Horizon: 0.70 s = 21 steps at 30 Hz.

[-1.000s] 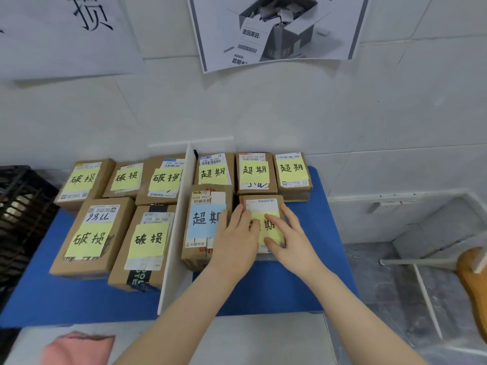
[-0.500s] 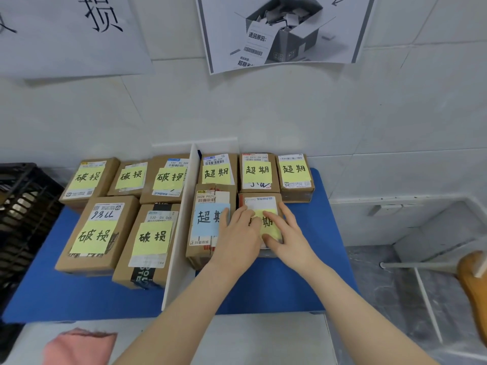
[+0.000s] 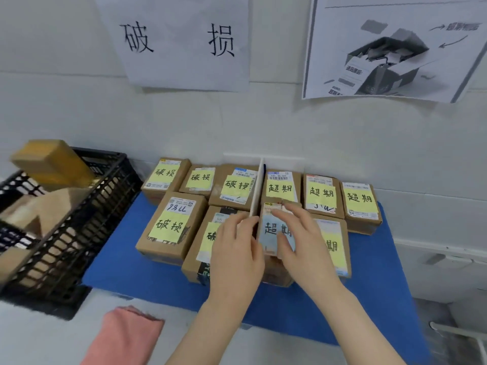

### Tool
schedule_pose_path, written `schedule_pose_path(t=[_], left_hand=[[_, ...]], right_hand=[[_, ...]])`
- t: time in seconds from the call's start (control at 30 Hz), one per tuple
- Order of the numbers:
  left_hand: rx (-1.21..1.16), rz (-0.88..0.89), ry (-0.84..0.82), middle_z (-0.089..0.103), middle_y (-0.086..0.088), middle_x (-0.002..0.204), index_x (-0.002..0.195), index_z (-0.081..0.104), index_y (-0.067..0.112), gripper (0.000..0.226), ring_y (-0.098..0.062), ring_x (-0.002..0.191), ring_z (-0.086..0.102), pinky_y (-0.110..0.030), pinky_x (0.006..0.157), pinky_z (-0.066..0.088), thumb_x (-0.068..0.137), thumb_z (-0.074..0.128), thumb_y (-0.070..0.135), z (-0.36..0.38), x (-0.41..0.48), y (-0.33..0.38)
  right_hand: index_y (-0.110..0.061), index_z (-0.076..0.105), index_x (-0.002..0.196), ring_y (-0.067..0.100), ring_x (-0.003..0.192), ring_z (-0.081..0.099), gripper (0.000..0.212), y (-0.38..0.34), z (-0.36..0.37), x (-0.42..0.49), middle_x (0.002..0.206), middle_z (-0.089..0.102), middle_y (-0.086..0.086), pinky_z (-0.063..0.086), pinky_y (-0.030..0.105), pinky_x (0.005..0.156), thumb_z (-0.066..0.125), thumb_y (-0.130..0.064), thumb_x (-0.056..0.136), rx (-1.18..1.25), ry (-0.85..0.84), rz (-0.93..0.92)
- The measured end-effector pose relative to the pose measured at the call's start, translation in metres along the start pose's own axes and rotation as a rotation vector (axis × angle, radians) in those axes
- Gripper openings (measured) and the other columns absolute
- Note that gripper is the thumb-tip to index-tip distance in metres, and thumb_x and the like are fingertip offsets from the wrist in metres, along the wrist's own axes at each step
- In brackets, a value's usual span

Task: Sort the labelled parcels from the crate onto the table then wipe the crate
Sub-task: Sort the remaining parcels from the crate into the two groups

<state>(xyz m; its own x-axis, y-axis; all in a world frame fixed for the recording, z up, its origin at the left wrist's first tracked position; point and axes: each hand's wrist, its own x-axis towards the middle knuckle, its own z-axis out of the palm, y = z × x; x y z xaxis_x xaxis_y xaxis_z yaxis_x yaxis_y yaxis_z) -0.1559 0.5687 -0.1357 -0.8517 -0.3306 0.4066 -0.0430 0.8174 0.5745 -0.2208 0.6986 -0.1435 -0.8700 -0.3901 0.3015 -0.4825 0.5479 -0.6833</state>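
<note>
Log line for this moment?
sorting | left hand open by divider | right hand open over blue-labelled parcel | crate not empty

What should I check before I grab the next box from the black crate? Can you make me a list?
1. Hands free: left hand and right hand are open, holding nothing: ok.
2. Black plastic crate emptied: brown cardboard parcels lie inside: not ok.
3. Labels on those parcels readable: blurred: cannot tell.
4. White divider board upright between the two sorted groups: ok.
5. Pink cloth ready for wiping, lying near the front edge: ok.
</note>
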Motion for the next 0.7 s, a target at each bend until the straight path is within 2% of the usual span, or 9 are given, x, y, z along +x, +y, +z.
schedule_pose_path(t=[0.1, 0.23, 0.33, 0.5, 0.7], left_hand=[[0.015, -0.050, 0.056, 0.055, -0.001, 0.128, 0.122, 0.060, 0.016, 0.040, -0.018, 0.120, 0.050, -0.035, 0.094, 0.049, 0.085, 0.061, 0.004, -0.039, -0.002, -0.032], [0.163, -0.108, 0.067, 0.058, -0.006, 0.126, 0.120, 0.061, 0.013, 0.041, -0.025, 0.116, 0.055, -0.042, 0.092, 0.050, 0.080, 0.063, 0.003, -0.092, -0.001, -0.100], [0.294, -0.133, 0.000, 0.059, -0.009, 0.124, 0.120, 0.061, 0.012, 0.044, -0.032, 0.116, 0.057, -0.047, 0.090, 0.052, 0.077, 0.067, 0.005, -0.129, -0.010, -0.162], [0.426, -0.098, -0.116, 0.064, -0.011, 0.112, 0.109, 0.067, 0.010, 0.046, -0.033, 0.101, 0.064, -0.042, 0.077, 0.056, 0.064, 0.075, 0.007, -0.183, -0.016, -0.260], [0.405, -0.065, -0.164, 0.063, -0.006, 0.114, 0.110, 0.064, 0.015, 0.040, -0.027, 0.105, 0.062, -0.037, 0.082, 0.055, 0.070, 0.067, 0.014, -0.227, -0.001, -0.319]], right_hand=[[-0.028, 0.056, 0.132, 0.008, 0.133, 0.037, 0.044, -0.050, 0.028, 0.013, 0.141, 0.043, -0.010, 0.034, 0.027, 0.107, 0.056, -0.009, 0.092, -0.009, -0.054, -0.123], [-0.027, 0.053, 0.135, 0.013, 0.129, 0.042, 0.045, -0.104, 0.086, 0.024, 0.138, 0.047, -0.008, 0.038, 0.034, 0.108, 0.055, -0.014, 0.092, -0.146, -0.193, -0.211], [-0.031, 0.050, 0.136, 0.016, 0.124, 0.045, 0.045, -0.137, 0.135, 0.024, 0.138, 0.047, -0.009, 0.041, 0.034, 0.103, 0.052, -0.019, 0.093, -0.221, -0.304, -0.156], [-0.033, 0.047, 0.137, 0.016, 0.125, 0.043, 0.045, -0.188, 0.204, 0.025, 0.140, 0.044, -0.011, 0.040, 0.030, 0.100, 0.047, -0.020, 0.094, -0.299, -0.398, -0.039], [-0.034, 0.045, 0.138, 0.012, 0.119, 0.048, 0.043, -0.238, 0.254, 0.040, 0.136, 0.046, -0.014, 0.042, 0.031, 0.099, 0.050, -0.026, 0.096, -0.280, -0.421, 0.012]])
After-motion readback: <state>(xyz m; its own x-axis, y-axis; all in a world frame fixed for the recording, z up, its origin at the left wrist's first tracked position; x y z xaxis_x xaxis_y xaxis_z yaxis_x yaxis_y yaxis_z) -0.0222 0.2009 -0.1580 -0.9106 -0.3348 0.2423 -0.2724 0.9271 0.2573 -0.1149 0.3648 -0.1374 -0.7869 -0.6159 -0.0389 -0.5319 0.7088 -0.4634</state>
